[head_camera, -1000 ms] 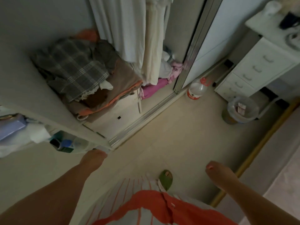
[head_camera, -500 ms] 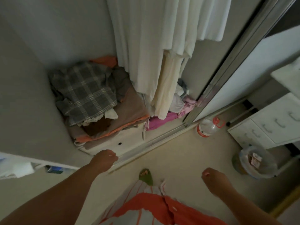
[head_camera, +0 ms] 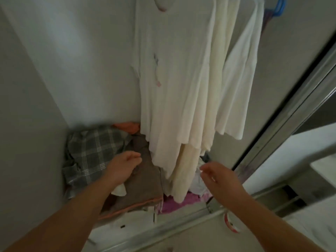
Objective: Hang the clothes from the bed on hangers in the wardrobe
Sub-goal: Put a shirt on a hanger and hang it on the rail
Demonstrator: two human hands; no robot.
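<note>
I see both hands reaching into the wardrobe (head_camera: 76, 57): my left hand (head_camera: 123, 167) hovers with loose, relaxed fingers over the brown cloth (head_camera: 143, 186) beside the plaid shirt (head_camera: 91, 153), holding nothing. My right hand (head_camera: 218, 176) is also empty, fingers slack, just by the hems of the white shirts (head_camera: 181, 79) hanging from the rail, above a pink garment (head_camera: 174, 202) on the wardrobe floor.

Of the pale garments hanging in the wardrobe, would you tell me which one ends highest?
The white shirt farthest right, beside the sliding door frame. Its hem stops well above those of the cream dress and the long white garment to its left.
</note>
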